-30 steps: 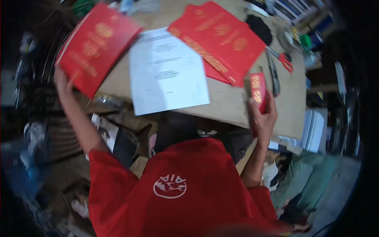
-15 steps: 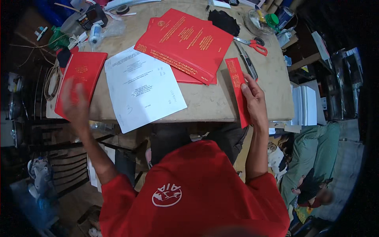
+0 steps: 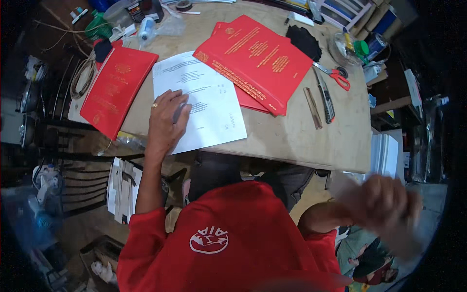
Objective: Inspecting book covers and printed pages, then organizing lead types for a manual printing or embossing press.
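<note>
My left hand (image 3: 169, 117) lies on a printed white sheet (image 3: 204, 131) with its fingers slightly bent and apart. My right hand (image 3: 389, 204) is low at the right, past the table edge, smeared by motion; its fingers curl round a pale, blurred thing I cannot make out. A red booklet with gold lettering (image 3: 116, 87) lies left of the sheet, and overlapping red covers (image 3: 262, 63) lie right of it. A narrow bare strip or tool (image 3: 313, 108), a utility knife (image 3: 325, 97) and red-handled scissors (image 3: 338, 77) lie further right.
The worktable (image 3: 292, 146) also holds a black cloth (image 3: 301, 41), a jar with green lid (image 3: 348, 48), containers and cord at the back left. A chair (image 3: 82, 185) stands lower left. Stacked white papers (image 3: 384, 151) are at the right. Another person (image 3: 369, 267) lies at lower right.
My left hand has moved right from the red booklet onto the sheet. My right hand has swung down and right off the table; the red strip it held is no longer recognisable.
</note>
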`<action>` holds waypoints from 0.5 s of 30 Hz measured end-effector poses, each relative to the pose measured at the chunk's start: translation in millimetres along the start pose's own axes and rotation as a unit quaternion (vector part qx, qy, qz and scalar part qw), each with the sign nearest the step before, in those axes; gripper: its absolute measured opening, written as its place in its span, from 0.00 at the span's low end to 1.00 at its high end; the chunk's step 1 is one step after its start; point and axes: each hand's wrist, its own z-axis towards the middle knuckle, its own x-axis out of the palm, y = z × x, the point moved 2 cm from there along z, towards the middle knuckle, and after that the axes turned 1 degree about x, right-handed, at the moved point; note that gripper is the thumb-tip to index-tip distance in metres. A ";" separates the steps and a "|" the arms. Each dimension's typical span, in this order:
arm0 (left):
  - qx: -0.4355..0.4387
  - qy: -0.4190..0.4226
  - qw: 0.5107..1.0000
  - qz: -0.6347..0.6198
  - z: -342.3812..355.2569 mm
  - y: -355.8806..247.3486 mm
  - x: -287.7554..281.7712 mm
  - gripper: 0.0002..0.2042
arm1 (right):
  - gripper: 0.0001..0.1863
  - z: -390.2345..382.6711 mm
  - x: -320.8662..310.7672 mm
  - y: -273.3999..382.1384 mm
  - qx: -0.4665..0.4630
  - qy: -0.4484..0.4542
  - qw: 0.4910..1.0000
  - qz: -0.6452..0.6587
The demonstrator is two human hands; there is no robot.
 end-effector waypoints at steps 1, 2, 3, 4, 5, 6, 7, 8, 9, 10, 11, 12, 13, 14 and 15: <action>0.006 0.001 1.000 0.005 -1.0 1.4 1.7 0.12 | 0.21 -2.5 12.6 3.8 0.036 0.046 0.997 -0.048; 0.006 -0.001 1.000 0.002 -1.7 2.4 3.0 0.12 | 0.21 -4.5 22.4 3.7 0.064 0.068 0.992 -0.080; 0.002 -0.011 1.000 0.000 -2.5 3.0 3.5 0.13 | 0.21 -5.9 30.5 1.6 0.086 0.084 0.988 -0.096; 0.006 -0.002 1.000 0.004 -2.9 3.0 3.9 0.13 | 0.21 -7.1 37.6 -2.7 0.107 0.095 0.983 -0.111; 0.000 -0.002 1.000 0.004 -3.1 3.0 4.1 0.13 | 0.21 -7.3 43.5 -6.3 0.123 0.104 0.979 -0.122; -0.011 -0.007 1.000 0.004 -3.3 3.2 3.6 0.13 | 0.21 -7.7 48.3 -11.0 0.135 0.111 0.976 -0.131; -0.006 -0.002 1.000 0.003 -3.7 2.7 3.3 0.13 | 0.21 -7.4 51.5 -14.0 0.144 0.113 0.973 -0.138; -0.013 0.003 1.000 0.004 -4.5 2.2 3.5 0.14 | 0.21 -7.2 53.7 -16.5 0.149 0.114 0.971 -0.147; -0.023 0.008 1.000 0.009 -4.4 2.8 2.5 0.15 | 0.21 -7.3 54.4 -19.5 0.155 0.113 0.969 -0.155; -0.019 0.008 1.000 0.007 -5.4 2.3 1.4 0.15 | 0.21 -7.6 55.0 -20.7 0.160 0.112 0.967 -0.162; -0.003 0.017 1.000 0.024 -6.1 1.5 0.4 0.16 | 0.21 -8.3 55.3 -21.9 0.165 0.113 0.965 -0.167; 0.003 0.027 0.999 0.041 -7.4 0.9 -0.7 0.17 | 0.21 -9.2 55.5 -22.7 0.170 0.112 0.963 -0.174; 0.013 0.030 0.999 0.039 -9.6 -0.5 -1.8 0.17 | 0.21 -9.8 54.1 -23.4 0.173 0.109 0.962 -0.181; 0.008 0.040 0.998 0.045 -12.5 -1.7 -3.7 0.18 | 0.21 -10.3 53.4 -24.2 0.179 0.108 0.960 -0.188; 0.000 0.043 0.998 0.051 -15.1 -2.9 -5.5 0.19 | 0.22 -10.7 53.1 -24.5 0.182 0.107 0.958 -0.193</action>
